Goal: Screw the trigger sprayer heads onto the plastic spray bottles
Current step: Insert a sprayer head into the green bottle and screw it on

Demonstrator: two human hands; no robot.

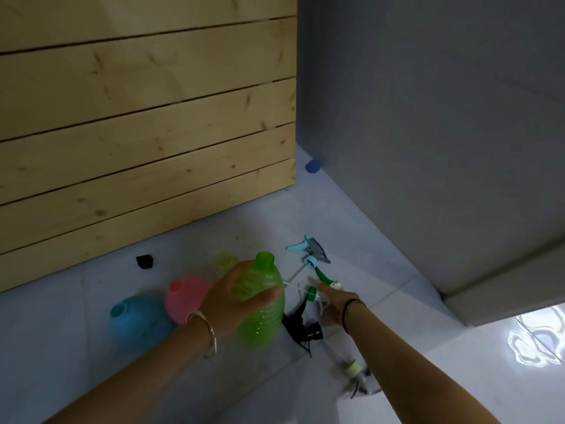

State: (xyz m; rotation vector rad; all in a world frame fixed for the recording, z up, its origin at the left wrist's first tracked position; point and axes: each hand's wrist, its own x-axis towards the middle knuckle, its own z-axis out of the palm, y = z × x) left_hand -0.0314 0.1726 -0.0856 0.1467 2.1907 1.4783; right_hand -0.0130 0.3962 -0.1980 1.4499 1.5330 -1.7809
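Fingers of left hand clasp green bottle; right hand, seemingly spread, should lift green sprayer by its collar.

Looks like a bare indoor room, perhaps at home: glossy pale floor tiles, plain grey wall, pine plank panel standing on the floor.

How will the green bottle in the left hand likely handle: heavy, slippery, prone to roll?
Probably light: the green bottle looks translucent and empty, its neck open. The left hand wraps its dimpled wall, so slipping seems unlikely. Its rounded body would likely roll if laid on the floor.
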